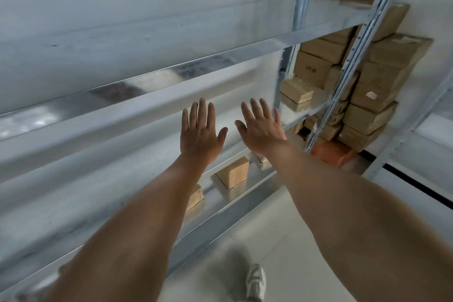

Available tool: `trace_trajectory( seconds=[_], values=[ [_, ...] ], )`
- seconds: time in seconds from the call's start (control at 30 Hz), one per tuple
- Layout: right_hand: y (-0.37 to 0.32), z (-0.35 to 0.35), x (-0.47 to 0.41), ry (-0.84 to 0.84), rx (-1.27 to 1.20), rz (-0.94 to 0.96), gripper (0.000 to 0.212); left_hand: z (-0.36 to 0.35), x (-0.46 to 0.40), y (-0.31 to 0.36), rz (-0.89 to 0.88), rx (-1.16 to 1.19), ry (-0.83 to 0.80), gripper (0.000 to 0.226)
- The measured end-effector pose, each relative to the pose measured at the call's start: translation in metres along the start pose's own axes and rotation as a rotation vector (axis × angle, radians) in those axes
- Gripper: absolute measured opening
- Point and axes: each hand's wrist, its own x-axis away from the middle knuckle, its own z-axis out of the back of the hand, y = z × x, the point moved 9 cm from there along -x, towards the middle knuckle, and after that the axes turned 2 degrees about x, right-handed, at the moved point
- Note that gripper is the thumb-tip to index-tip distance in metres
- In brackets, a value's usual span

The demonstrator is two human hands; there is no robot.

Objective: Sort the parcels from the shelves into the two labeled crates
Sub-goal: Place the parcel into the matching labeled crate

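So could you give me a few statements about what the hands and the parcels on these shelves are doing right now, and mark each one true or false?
1. Both hands, the left hand and the right hand, are held out with fingers spread, holding nothing. True.
2. The left hand grips a brown parcel. False: it is empty and flat.
3. Stacked brown cardboard parcels fill the shelf bay to the right. True.
4. The low shelf under the arms holds no parcels. False: a small brown box sits there, with others beside it.
5. An orange parcel lies near the foot of the stack. True.
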Motion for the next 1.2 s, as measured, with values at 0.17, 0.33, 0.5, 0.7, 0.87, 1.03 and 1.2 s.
trace_trajectory(
  seconds=[0.17,0.33,0.5,0.7,0.87,1.03,1.2],
  values=[
    [0.08,-0.02,-0.073,-0.042,-0.01,0.007,0.062,-0.047,-0.081,0.065,0.037,0.03,-0.052,0.075],
    [0.158,-0.026,-0.141,-0.089,-0.014,0.008,0.062,-0.077,-0.153,0.112,0.085,0.034,-0.112,0.074],
    [0.239,-0.036,-0.195,-0.121,-0.051,-0.011,0.062,-0.097,-0.203,0.148,0.136,0.003,-0.144,0.074],
    [0.312,-0.072,-0.261,-0.142,-0.054,0.058,0.057,-0.128,-0.239,0.189,0.272,-0.01,-0.194,0.074],
    [0.356,-0.101,-0.294,-0.234,-0.054,0.099,0.063,-0.142,-0.249,0.23,0.367,-0.011,-0.206,0.074],
    [0.388,-0.135,-0.313,-0.368,-0.017,0.124,0.071,-0.153,-0.246,0.262,0.417,0.0,-0.2,0.075],
    [0.406,-0.171,-0.324,-0.46,-0.092,0.088,0.078,-0.154,-0.229,0.262,0.472,-0.029,-0.194,0.085]
  ],
)
